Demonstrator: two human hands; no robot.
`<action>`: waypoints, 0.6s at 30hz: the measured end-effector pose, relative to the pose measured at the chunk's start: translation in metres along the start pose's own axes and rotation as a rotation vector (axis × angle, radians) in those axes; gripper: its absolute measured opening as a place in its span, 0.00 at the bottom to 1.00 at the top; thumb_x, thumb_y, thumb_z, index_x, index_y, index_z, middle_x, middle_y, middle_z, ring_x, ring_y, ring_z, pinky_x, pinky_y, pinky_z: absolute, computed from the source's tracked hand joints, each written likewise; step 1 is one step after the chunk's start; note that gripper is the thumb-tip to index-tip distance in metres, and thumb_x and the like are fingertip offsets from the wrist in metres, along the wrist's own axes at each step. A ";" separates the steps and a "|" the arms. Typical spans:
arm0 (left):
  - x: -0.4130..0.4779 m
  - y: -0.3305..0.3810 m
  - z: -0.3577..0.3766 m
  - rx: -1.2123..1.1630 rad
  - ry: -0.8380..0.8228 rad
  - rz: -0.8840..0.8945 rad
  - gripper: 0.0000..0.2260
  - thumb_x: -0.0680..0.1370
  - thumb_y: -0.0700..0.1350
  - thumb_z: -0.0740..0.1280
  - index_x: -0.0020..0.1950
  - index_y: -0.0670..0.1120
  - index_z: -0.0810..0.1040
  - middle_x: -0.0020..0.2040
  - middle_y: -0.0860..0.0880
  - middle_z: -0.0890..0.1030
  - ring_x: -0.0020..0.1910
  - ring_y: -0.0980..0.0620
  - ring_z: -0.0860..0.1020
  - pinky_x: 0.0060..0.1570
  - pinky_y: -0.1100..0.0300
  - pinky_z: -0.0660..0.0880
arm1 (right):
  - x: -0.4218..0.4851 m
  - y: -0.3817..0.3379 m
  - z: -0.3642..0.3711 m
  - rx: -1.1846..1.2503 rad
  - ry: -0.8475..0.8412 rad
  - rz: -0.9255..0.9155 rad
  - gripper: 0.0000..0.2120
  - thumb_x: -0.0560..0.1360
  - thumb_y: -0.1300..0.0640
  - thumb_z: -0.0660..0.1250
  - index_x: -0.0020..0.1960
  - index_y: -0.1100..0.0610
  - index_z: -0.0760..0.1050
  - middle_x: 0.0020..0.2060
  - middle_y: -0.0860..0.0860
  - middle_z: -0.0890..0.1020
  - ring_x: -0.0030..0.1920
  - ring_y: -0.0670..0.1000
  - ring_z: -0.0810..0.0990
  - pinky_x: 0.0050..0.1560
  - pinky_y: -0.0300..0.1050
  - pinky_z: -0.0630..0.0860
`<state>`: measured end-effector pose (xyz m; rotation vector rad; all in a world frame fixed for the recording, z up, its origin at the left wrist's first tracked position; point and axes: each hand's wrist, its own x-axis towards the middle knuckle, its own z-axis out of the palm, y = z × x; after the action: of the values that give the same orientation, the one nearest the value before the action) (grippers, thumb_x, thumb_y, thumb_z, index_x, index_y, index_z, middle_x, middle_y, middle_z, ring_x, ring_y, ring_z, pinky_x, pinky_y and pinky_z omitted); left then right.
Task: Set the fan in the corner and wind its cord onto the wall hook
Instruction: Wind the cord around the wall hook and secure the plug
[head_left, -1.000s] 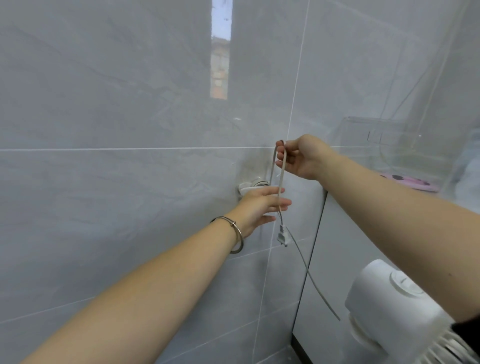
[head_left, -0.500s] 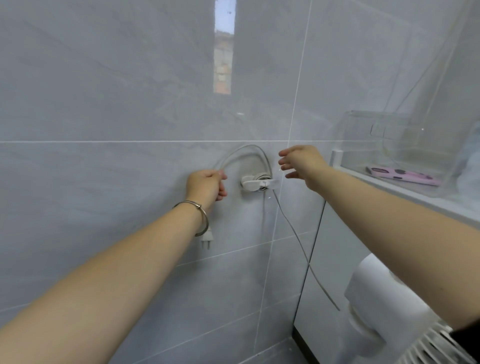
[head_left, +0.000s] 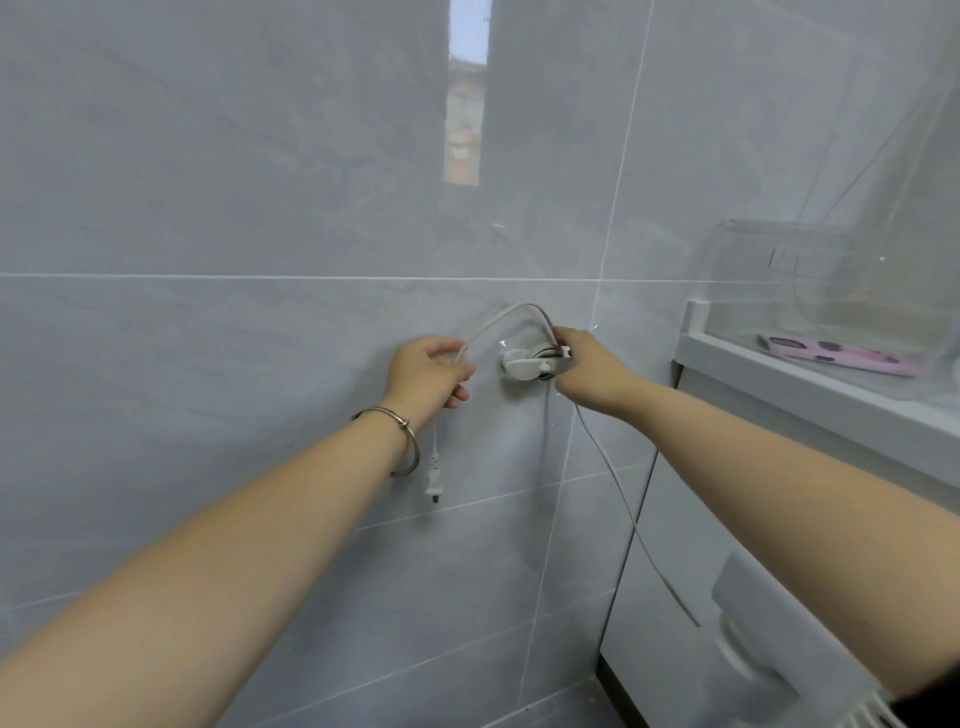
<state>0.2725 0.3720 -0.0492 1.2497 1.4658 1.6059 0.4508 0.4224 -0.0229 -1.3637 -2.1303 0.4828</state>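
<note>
Head-cam view: grey tiled wall (head_left: 260, 208) w/ white wall hook (head_left: 524, 364) at centre. Just left of hook: left hand (head_left: 426, 371), bracelet (head_left: 402, 441) on its wrist, fingers curled round white cord (head_left: 511, 314), gripping it. Touching hook's right side: right hand (head_left: 587, 364), thumb & fingertips pinching cord against hook, as far as can be seen. Between the 2 hands: cord arching up & over hook in a loose loop. Below-left of hook, under left hand: plug (head_left: 434, 486) dangling free, apart from hook. Round hook's stem: a few turns of cord; exact count too small to tell. Below-right of hook: rest of cord trailing down slack to white fan (head_left: 753, 613), low & well apart from hook, by a white cabinet (head_left: 675, 545); only partly in frame, so can't confirm it sits right in the corner. Right of hook, slightly higher: white shelf (head_left: 779, 374) w/ clear box (head_left: 779, 291), pink item (head_left: 836, 356) seen through it.

Changed vs. half a sec ago: right hand, then loose & off the cord, now closed on it at hook. Vs. 1 sec ago: plug end carried from under hook over to its left. Meaning for task: prob. mid-wrap, w/ right hand pinning the turns so left can pull next loop tight. Winding not yet done; slack toward fan still long.
</note>
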 end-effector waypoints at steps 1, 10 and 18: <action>0.001 0.004 0.002 0.013 -0.010 0.033 0.11 0.74 0.35 0.68 0.55 0.45 0.75 0.35 0.46 0.76 0.16 0.61 0.72 0.19 0.69 0.69 | 0.001 0.002 0.001 -0.006 -0.004 0.002 0.18 0.65 0.67 0.57 0.54 0.61 0.73 0.50 0.60 0.78 0.49 0.60 0.77 0.43 0.47 0.74; 0.013 0.026 0.028 0.156 0.034 0.202 0.03 0.75 0.38 0.67 0.43 0.41 0.80 0.30 0.46 0.77 0.20 0.56 0.74 0.26 0.66 0.73 | -0.005 0.000 -0.001 0.062 -0.001 0.035 0.15 0.70 0.71 0.57 0.55 0.62 0.72 0.44 0.54 0.75 0.44 0.53 0.72 0.33 0.32 0.69; 0.023 0.013 -0.014 0.930 0.157 0.443 0.07 0.76 0.44 0.64 0.46 0.43 0.81 0.48 0.43 0.83 0.50 0.41 0.79 0.47 0.55 0.74 | 0.001 0.000 0.004 -0.087 -0.039 0.014 0.16 0.66 0.63 0.57 0.52 0.57 0.73 0.54 0.58 0.72 0.55 0.58 0.71 0.49 0.42 0.67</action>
<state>0.2537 0.3849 -0.0308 2.1010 2.2852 1.2938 0.4478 0.4234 -0.0261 -1.4283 -2.1978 0.4295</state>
